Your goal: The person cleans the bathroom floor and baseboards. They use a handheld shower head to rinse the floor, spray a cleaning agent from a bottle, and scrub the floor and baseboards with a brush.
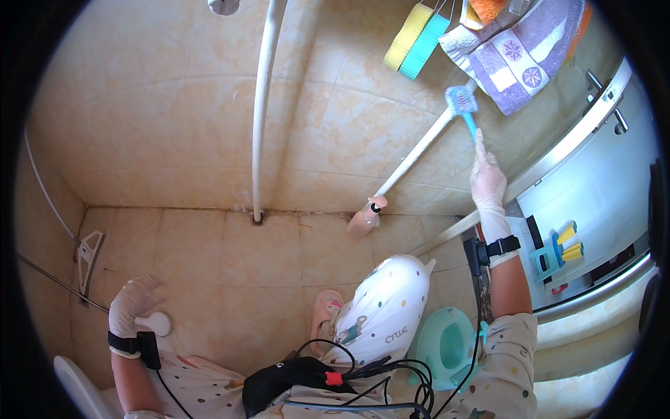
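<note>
My right hand [488,175], in a thin white glove, grips the blue handle of a scrub brush [461,100], one finger stretched along the handle. Its pale bristled head overlaps the upper part of a slanting white pipe [416,153] on the tiled wall; whether they touch cannot be told. At the pipe's foot, a pink pump bottle [363,220] stands on the floor. My left hand [133,304], also gloved, hovers at the lower left, fingers blurred and apparently apart with nothing between them. Just beneath it shows a white rounded head [158,323], partly hidden by the hand.
An upright white pipe [261,115] runs down to the floor. Sponges [419,41] and a purple-white towel [515,63] hang at upper right. A floor squeegee [89,264] leans at left. A green child's potty [449,348] stands beside my leg; a door [596,173] is at right.
</note>
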Motion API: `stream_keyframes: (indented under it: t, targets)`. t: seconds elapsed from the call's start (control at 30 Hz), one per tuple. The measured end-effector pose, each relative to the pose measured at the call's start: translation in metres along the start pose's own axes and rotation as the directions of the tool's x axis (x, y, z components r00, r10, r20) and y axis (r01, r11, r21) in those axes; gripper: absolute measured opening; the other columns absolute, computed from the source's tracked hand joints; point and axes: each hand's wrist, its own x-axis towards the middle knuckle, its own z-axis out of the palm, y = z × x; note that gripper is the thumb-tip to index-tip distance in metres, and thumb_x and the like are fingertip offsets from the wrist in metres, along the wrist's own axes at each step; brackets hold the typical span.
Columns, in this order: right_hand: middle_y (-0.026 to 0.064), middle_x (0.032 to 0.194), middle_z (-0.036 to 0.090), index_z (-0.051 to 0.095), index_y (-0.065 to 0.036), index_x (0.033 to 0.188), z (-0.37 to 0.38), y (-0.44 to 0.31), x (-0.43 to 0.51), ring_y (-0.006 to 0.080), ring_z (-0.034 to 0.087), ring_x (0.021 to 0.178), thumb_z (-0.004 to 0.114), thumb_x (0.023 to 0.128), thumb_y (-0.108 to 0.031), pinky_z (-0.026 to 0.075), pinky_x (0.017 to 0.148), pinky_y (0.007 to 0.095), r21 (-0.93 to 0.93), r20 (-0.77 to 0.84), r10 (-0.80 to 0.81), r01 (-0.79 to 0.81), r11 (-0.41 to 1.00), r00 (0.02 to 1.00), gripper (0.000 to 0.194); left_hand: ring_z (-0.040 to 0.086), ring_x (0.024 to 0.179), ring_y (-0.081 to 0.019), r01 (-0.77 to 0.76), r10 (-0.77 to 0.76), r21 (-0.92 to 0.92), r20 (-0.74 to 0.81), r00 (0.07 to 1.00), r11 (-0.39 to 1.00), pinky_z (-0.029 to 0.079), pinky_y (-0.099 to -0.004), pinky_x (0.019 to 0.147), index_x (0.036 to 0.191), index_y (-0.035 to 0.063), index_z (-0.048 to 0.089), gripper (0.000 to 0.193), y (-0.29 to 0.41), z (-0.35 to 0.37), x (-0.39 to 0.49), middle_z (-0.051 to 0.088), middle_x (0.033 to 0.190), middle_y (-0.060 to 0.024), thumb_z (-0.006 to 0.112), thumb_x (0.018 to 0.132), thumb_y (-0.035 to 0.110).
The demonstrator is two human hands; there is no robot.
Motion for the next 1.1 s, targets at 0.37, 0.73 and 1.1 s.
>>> stream_keyframes:
  t: [0.37, 0.73, 1.1]
  targets:
    - [0.0127, 0.078, 0.059, 0.057, -0.007, 0.089, 0.102, -0.036, -0.06, 0.0254, 0.062, 0.064, 0.038, 0.085, -0.015, 0.049, 0.054, 0.037, -0.181, 0.489, -0.174, 0.294, 0.939, 0.855, 0.021, 0.057, 0.087, -0.0283, 0.106, -0.098, -0.081, 0.098, 0.99, 0.991, 0.045, -0.0352, 0.075, 0.099, 0.0075, 0.06, 0.036, 0.0, 0.0, 0.001, 0.06, 0.093, -0.0141, 0.061, 0.072, 0.032]
    - [0.0176, 0.082, 0.062, 0.063, -0.006, 0.08, 0.035, -0.047, 0.027, 0.0303, 0.061, 0.077, 0.033, 0.087, -0.021, 0.048, 0.066, 0.0403, -0.174, 0.343, 0.032, 0.03, 0.984, 0.939, 0.034, 0.057, 0.087, -0.0296, 0.154, -0.148, -0.07, 0.091, 0.985, 0.986, 0.045, -0.0365, 0.075, 0.099, 0.0096, 0.059, 0.034, 0.009, -0.008, 0.0, 0.059, 0.094, -0.014, 0.061, 0.072, 0.031]
    - [0.0115, 0.07, 0.061, 0.056, -0.005, 0.072, 0.049, 0.01, 0.02, 0.028, 0.062, 0.064, 0.041, 0.083, -0.018, 0.048, 0.056, 0.039, -0.113, 0.119, 0.016, -0.002, 0.994, 0.993, 0.023, 0.054, 0.089, -0.0307, 0.052, -0.049, -0.073, 0.043, 0.998, 0.996, 0.042, -0.0372, 0.078, 0.095, 0.0071, 0.06, 0.03, 0.015, -0.016, -0.014, 0.059, 0.093, -0.0153, 0.056, 0.074, 0.028]
